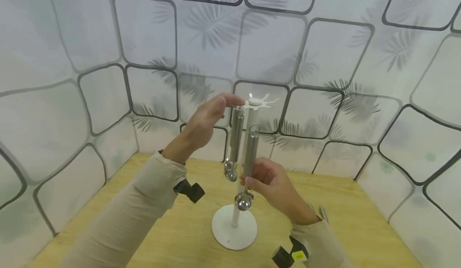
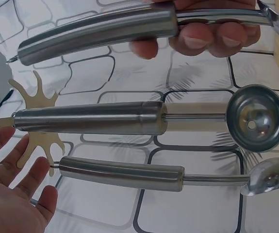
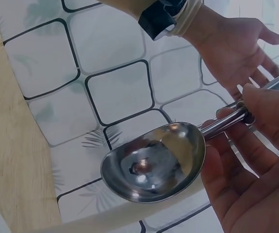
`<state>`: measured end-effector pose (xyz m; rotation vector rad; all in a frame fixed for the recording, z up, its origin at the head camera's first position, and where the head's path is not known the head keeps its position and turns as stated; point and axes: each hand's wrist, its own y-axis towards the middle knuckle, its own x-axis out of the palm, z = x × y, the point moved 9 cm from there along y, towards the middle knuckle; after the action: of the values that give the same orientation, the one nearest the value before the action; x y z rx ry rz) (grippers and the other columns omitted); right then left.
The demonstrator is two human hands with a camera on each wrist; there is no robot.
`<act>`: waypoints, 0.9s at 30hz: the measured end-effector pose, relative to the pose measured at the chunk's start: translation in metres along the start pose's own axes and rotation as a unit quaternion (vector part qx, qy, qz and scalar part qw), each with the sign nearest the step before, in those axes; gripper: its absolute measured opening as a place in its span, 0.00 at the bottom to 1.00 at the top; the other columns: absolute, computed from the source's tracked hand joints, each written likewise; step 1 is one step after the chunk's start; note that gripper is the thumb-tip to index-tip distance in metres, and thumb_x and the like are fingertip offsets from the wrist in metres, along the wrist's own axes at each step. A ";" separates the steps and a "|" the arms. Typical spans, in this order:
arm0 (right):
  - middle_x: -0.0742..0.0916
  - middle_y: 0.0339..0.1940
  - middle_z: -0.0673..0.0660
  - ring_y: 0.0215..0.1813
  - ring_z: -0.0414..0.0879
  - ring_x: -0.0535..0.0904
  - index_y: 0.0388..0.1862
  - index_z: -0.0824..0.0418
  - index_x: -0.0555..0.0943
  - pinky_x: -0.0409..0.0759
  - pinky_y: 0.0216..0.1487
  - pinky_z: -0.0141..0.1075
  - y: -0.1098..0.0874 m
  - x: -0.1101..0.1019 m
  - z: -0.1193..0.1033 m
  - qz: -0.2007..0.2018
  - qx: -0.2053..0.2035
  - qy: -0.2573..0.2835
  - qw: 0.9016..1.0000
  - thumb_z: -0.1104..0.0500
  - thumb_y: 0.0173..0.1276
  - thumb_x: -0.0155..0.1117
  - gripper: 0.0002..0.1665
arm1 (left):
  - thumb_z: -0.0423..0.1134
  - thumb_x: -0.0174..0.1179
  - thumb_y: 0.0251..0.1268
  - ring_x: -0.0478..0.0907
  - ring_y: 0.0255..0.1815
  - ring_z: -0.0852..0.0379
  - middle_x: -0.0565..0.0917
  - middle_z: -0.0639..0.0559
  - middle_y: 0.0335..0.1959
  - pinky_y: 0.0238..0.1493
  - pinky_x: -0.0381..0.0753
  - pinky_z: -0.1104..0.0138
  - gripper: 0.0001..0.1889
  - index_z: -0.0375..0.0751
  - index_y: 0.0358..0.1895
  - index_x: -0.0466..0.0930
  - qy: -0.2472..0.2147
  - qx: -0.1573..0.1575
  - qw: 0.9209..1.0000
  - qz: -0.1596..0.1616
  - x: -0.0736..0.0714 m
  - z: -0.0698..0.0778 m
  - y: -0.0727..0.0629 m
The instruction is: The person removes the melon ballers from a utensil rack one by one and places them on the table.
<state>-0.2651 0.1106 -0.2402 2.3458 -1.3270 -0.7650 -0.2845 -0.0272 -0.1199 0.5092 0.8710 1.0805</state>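
A white stand (image 1: 234,238) with a round base carries a ring of hooks (image 1: 256,102) at its top. My left hand (image 1: 205,121) reaches to the hooks' left side, fingers extended and fingertips right at the hooks. From that side hang two metal scoops: one with a round, holed bowl (image 2: 256,119) and one with a deeper bowl (image 2: 268,177). My right hand (image 1: 268,182) grips another metal ice cream scoop (image 3: 154,162) by its thin neck, in front of the pole. This scoop stands nearly upright, handle loop up and oval bowl down, its top below the hooks.
The stand is on a light wooden table (image 1: 173,236). Slim metal handles (image 1: 323,213) lie on the table beside my right wrist, partly hidden by it. Patterned cloth walls (image 1: 212,39) close off the back and both sides.
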 end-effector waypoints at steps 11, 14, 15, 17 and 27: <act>0.85 0.38 0.54 0.39 0.46 0.84 0.49 0.75 0.73 0.83 0.40 0.39 -0.032 -0.034 0.033 0.019 0.052 -0.028 0.998 0.69 0.71 0.57 0.12 | 0.74 0.31 0.66 0.69 0.58 0.45 0.76 0.37 0.55 0.60 0.65 0.49 0.48 0.27 0.56 0.73 0.013 0.011 1.000 0.005 -0.001 -0.002 0.001; 0.85 0.39 0.53 0.40 0.47 0.83 0.51 0.75 0.72 0.83 0.41 0.39 -0.042 -0.048 0.043 0.039 0.082 -0.043 0.995 0.69 0.71 0.57 0.13 | 0.70 0.31 0.70 0.70 0.57 0.45 0.76 0.34 0.54 0.59 0.66 0.51 0.45 0.26 0.55 0.73 0.015 0.024 1.000 0.004 -0.002 0.000 0.002; 0.85 0.40 0.54 0.40 0.47 0.83 0.51 0.74 0.72 0.83 0.41 0.39 -0.045 -0.052 0.046 0.046 0.095 -0.048 0.993 0.68 0.72 0.57 0.13 | 0.68 0.30 0.72 0.70 0.57 0.45 0.76 0.34 0.54 0.59 0.66 0.52 0.43 0.26 0.55 0.73 0.015 0.026 1.000 0.004 -0.002 0.000 0.002; 0.84 0.41 0.56 0.41 0.48 0.83 0.52 0.73 0.72 0.83 0.42 0.40 -0.052 -0.062 0.054 0.058 0.119 -0.060 0.989 0.67 0.72 0.57 0.13 | 0.71 0.30 0.69 0.70 0.57 0.45 0.76 0.33 0.54 0.58 0.67 0.52 0.46 0.26 0.55 0.73 0.017 0.026 0.999 0.005 -0.002 0.000 0.003; 0.83 0.43 0.58 0.40 0.47 0.83 0.55 0.72 0.73 0.82 0.42 0.40 -0.103 -0.112 0.082 0.119 0.183 -0.105 0.970 0.64 0.73 0.58 0.16 | 0.74 0.30 0.66 0.71 0.56 0.45 0.78 0.35 0.52 0.59 0.66 0.55 0.50 0.25 0.54 0.73 0.027 0.038 0.999 0.006 -0.001 0.003 0.003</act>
<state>-0.2918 0.2570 -0.3280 2.3545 -1.9485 -0.7623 -0.2836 -0.0273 -0.1157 0.5523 0.9604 1.0796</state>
